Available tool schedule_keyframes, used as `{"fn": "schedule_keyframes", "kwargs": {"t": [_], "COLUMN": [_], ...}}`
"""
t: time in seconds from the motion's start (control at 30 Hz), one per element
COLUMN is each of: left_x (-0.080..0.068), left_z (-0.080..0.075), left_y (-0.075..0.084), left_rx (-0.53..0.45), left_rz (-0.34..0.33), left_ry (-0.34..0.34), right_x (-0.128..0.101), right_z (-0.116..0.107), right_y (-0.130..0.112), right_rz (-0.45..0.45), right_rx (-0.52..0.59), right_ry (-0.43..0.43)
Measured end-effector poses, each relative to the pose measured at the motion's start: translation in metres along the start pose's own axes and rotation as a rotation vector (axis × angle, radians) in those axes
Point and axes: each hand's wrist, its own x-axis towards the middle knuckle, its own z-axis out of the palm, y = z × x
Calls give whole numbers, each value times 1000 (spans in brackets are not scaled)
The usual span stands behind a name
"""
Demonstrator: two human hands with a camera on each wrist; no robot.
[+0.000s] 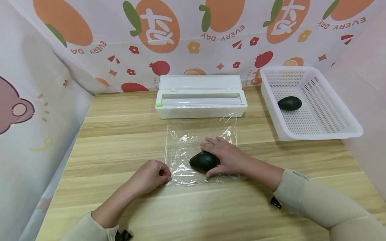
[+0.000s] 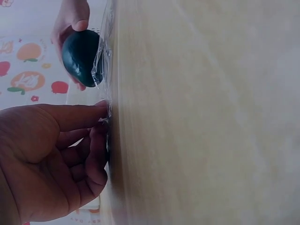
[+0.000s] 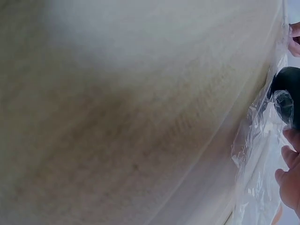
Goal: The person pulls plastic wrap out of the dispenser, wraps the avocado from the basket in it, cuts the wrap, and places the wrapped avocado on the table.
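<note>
Right hand [image 1: 230,156] cupping avocado [image 1: 203,161], left hand [image 1: 150,176] pinching film [image 1: 184,140] corner

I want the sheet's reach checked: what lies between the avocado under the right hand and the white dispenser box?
Only clear film on the wooden table lies between the avocado and the dispenser box, per the head view.

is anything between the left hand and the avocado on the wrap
Nothing visible. The left hand pinches the near left corner of the wrap; only flat film lies between it and the avocado, which the right hand holds.
</note>
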Motion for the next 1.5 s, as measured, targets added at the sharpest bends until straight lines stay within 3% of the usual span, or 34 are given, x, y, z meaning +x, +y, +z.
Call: {"fn": "schedule_keyframes", "kwargs": {"t": [0.23,0.67,0.93,1.23,1.5], "left_x": [-2,-9,-10,-12,-12], "left_z": [-1,-8,-9,-10,-10], "left_y": [3,3,5,15,19], "left_rx": [-2,-110,-90,15,103], "left_rz": [8,-9,10,14,-20], "left_ry": [9,-21,-3,111,80], "right_x": [-1,-5,-1,0,-1], "right_z": [0,1,2,3,4], "right_y": [0,-3,-8,-10,-11], "right_rz": [7,65,82,94,102], "right_rx": [5,28,27,21,15], "right_ry": [-22,-3,5,-1,-2]}}
